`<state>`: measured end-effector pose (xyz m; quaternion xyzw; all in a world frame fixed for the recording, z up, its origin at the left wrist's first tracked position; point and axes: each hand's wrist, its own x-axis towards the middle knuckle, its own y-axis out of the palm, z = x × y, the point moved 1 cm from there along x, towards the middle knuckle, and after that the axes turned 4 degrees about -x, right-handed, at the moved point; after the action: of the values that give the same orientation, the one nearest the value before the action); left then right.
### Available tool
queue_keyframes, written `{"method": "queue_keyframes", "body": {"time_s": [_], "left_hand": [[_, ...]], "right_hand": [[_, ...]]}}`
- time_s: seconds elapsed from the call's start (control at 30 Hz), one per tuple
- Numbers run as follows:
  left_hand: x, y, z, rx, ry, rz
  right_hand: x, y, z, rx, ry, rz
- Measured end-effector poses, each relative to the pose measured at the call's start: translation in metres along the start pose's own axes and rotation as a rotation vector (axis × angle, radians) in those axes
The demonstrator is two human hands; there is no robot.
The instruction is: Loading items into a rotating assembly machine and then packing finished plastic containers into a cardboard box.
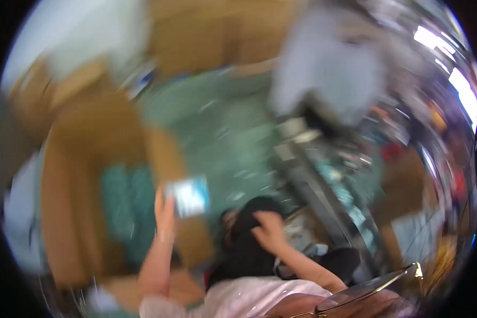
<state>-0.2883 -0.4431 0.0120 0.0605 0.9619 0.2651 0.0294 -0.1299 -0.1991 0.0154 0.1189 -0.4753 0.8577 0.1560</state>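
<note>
**Head view: a card held up, a dark bundle under the other hand**

Head view is badly smeared by motion. The left hand (164,212) holds up a small pale blue-and-white card or packet (188,196), fingers clamped on its left edge, above an open brown cardboard box (74,212) with teal contents. The right hand (270,230) rests on a black soft bundle (249,249); its grip cannot be told. The card is not yet set down anywhere.
</note>
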Motion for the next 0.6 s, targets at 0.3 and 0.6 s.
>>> {"method": "queue_keyframes", "body": {"time_s": [0.3,0.6], "left_hand": [[0.086,-0.263,0.016,1.385,0.161,-0.591],[0.244,-0.230,0.126,1.675,0.189,-0.040]], "right_hand": [[0.014,0.044,0.025,-0.025,-0.277,0.265],[0.031,0.053,0.018,-0.091,-0.257,0.252]]}}
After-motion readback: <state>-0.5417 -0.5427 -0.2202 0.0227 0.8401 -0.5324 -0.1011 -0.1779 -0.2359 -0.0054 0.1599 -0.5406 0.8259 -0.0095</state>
